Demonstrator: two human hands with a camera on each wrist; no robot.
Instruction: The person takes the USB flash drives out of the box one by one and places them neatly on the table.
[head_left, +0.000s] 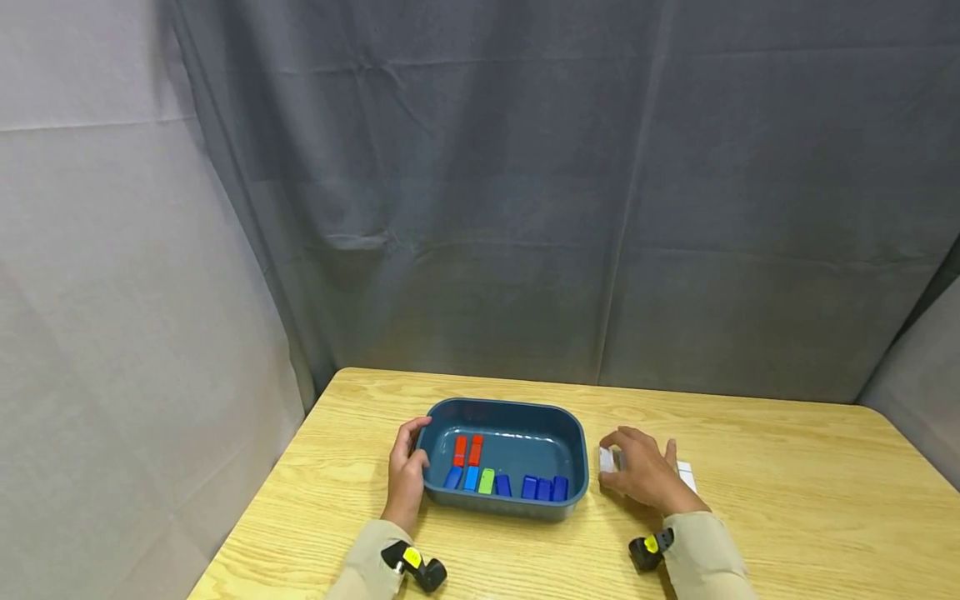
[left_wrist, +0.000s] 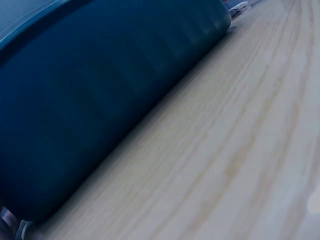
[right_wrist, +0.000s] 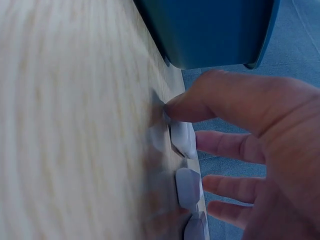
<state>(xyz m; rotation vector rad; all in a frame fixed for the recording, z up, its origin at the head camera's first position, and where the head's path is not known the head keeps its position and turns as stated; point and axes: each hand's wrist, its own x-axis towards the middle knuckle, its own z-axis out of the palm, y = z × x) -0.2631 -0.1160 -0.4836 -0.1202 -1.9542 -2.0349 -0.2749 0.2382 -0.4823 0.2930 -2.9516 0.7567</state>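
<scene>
A dark teal rectangular tub (head_left: 510, 502) sits on the table, with small rectangular blocks inside. My left hand (head_left: 406, 479) grips its left end, thumb at the rim and fingers along the outer wall. To the right of the tub, my right hand (head_left: 647, 477) pinches a small white block (head_left: 607, 460) between thumb and fingertips, low at the tabletop. In the right wrist view, this white block (right_wrist: 183, 138) has bevelled edges, and a second white block (right_wrist: 188, 187) lies beside it. Another white block (head_left: 686, 477) shows past the hand, partly hidden.
In the tub lie two red blocks (head_left: 461, 451), a green block (head_left: 487, 481) and several blue blocks (head_left: 529, 487), mostly along the near wall. The wooden table (head_left: 810, 500) ends at a grey curtain (head_left: 480, 208) behind; pale cloth (head_left: 112, 333) hangs at the left.
</scene>
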